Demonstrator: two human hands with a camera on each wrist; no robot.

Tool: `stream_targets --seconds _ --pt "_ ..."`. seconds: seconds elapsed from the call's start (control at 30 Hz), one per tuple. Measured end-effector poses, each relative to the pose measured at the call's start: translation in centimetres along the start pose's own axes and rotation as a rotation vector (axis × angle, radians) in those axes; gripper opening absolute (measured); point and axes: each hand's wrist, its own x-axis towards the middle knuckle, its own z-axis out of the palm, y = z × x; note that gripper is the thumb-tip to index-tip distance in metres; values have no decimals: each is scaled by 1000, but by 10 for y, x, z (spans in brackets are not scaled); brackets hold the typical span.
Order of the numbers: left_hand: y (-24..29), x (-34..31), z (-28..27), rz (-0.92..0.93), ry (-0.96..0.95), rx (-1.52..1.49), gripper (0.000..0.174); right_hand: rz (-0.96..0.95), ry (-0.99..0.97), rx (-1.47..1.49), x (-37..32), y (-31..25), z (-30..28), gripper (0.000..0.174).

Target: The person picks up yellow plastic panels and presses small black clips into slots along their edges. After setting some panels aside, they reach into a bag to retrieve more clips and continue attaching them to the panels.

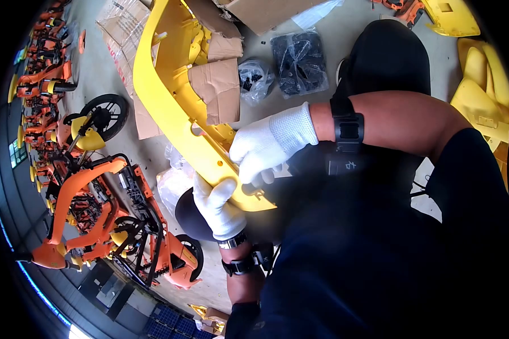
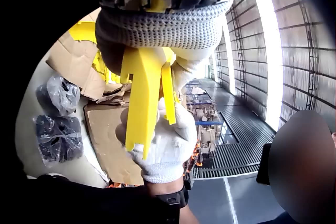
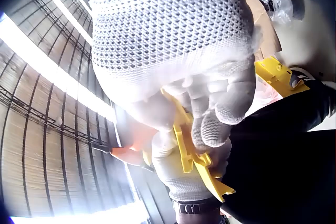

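A long, curved yellow plastic panel reaches from the top of the head view down to the person's lap. White knit gloves cover both hands. Near the panel's lower end, the left hand grips its outer edge, thumb laid along the surface. Close by, the right hand has curled fingers at the opposite edge. From the right wrist, a narrow yellow edge runs between that thumb and fingers. The left wrist view has the panel's end between both hands, with a thin yellow strip beside it.
Torn cardboard lies against the panel's inner side. Beyond it on the floor are a clear bag of black parts and a wrapped black bundle. Orange scooter frames stand at left. Yellow panels are stacked at right.
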Motion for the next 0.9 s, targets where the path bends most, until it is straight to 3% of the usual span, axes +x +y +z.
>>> stream_targets --seconds 0.07,0.17,0.23,0.37,0.4,0.43,0.5,0.57,0.7,0.77,0.87,0.9 --pt "0 -2 8 22 57 21 62 50 16 -156 -4 -8 2 41" --pt "2 -3 11 12 62 107 59 -90 160 -236 1 4 15 42" --pt "0 -10 20 -15 128 108 55 -59 146 -280 -4 -1 15 39" --pt "-3 -2 12 73 146 135 56 -186 191 -372 -1 10 11 39" --pt "-1 -2 13 134 141 205 60 -53 113 -140 0 6 5 39" --pt "2 -3 15 192 143 279 63 20 21 -133 -12 -16 -7 36" --pt "13 -4 23 291 197 353 56 -52 52 15 -15 -17 -8 32" --pt "40 -7 37 374 142 416 55 -174 112 -119 -22 -30 -11 29" --pt "62 -13 43 466 149 297 62 -502 297 -245 -27 -49 -10 46" --pt "63 -9 31 548 13 188 71 -645 370 -211 -25 -60 -3 48" --pt "73 -15 44 596 125 17 63 -725 514 -284 -32 -96 7 48" --pt "69 -9 17 600 40 66 61 -754 573 -306 -34 -107 12 47"
